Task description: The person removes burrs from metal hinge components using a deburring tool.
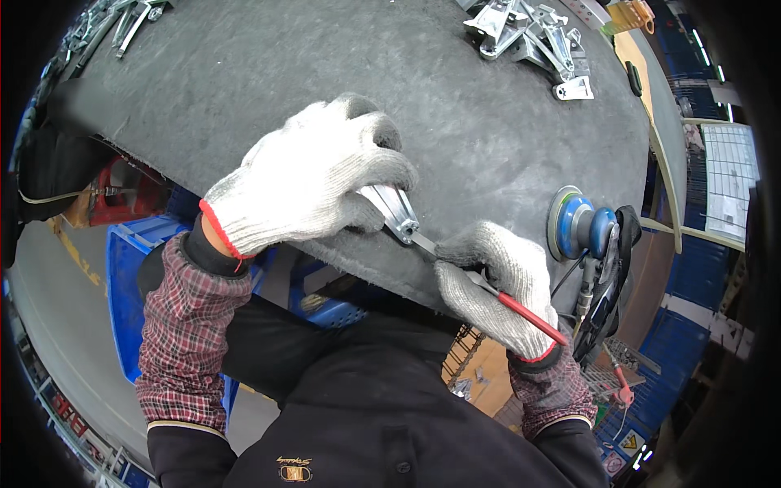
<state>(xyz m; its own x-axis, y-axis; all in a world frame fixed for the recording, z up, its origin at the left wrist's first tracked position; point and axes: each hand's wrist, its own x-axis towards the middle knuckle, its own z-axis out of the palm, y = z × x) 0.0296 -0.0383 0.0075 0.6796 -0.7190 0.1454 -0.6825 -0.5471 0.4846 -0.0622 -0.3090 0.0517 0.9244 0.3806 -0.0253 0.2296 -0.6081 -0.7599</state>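
Note:
My left hand (317,171), in a white knitted glove with a red cuff edge, is closed around a shiny cast metal part (394,213). The glove hides much of the part; its narrow end with a round hole points toward my right hand (500,285). That hand, gloved alike, grips a red-handled file (530,317). The file's flat grey blade comes out past the fingers and its tip meets the narrow end of the metal part. Both hands are over the near edge of the grey-covered table (488,154).
Several similar metal parts (537,41) lie heaped at the far right, and more metal parts (130,20) at the far left. A blue disc sander (579,224) with a hose rests at the right edge. Below the table stands a blue crate (126,301).

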